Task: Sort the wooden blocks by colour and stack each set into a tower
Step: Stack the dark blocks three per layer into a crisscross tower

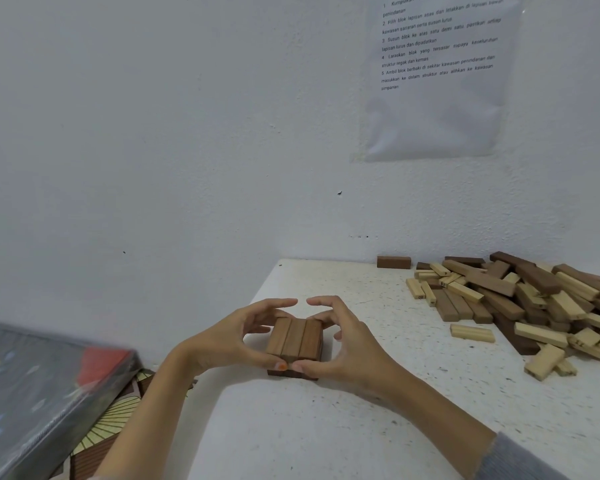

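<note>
A low stack of brown wooden blocks stands on the white table: three blocks lie side by side on top of a darker layer. My left hand cups its left side, thumb at the near edge and fingers curled over the far edge. My right hand cups the right side the same way, so the two thumbs meet at the front. To the right lies a loose heap of mixed blocks, pale, mid-brown and dark brown. A single dark block lies by the wall.
A pale block lies apart between the stack and the heap. A printed sheet hangs on the white wall. Left of the table a grey box rests on a patterned surface. The table's left edge runs beside my left forearm.
</note>
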`<state>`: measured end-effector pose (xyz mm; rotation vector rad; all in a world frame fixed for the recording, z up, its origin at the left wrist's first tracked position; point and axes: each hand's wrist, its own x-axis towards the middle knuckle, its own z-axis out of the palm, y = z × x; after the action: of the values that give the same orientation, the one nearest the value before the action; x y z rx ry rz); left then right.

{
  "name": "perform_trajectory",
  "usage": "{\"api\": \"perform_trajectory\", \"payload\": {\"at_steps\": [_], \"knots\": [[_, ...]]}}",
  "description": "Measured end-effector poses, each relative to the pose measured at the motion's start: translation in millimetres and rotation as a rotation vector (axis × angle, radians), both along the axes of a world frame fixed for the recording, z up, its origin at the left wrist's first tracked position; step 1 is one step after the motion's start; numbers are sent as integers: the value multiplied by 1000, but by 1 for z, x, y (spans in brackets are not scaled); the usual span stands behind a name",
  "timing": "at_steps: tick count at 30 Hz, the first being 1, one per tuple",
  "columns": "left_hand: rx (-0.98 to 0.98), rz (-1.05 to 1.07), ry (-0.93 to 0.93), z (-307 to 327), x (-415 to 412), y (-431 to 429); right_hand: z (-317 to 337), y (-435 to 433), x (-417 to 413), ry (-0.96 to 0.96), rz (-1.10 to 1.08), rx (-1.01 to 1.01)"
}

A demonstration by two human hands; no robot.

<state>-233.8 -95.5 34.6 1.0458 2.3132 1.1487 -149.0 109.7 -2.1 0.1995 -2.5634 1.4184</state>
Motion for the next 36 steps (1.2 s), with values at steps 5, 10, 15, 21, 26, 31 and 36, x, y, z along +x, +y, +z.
{"api": "perform_trajectory", "payload": {"at_steps": [5,10,15,21,26,31,36], "knots": [[-10,-11,-2,0,0,-1,-2,0,-2,2,12,1],[13,-14,-28,5,-1,-9,1,7,0,-33,51,-49],[261,149,-3,21,10,-6,27,13,5,28,10,-237],[547,255,117,38,41,30,61,27,34,188,-71,-271],[624,192,103,43,72,81,67,65,70,211,-156,-181],[536,63,42,41,91,131,62,118,99,235,-256,-241],[412,-28,67,39,93,180,60,158,118,245,-346,-257]]}}
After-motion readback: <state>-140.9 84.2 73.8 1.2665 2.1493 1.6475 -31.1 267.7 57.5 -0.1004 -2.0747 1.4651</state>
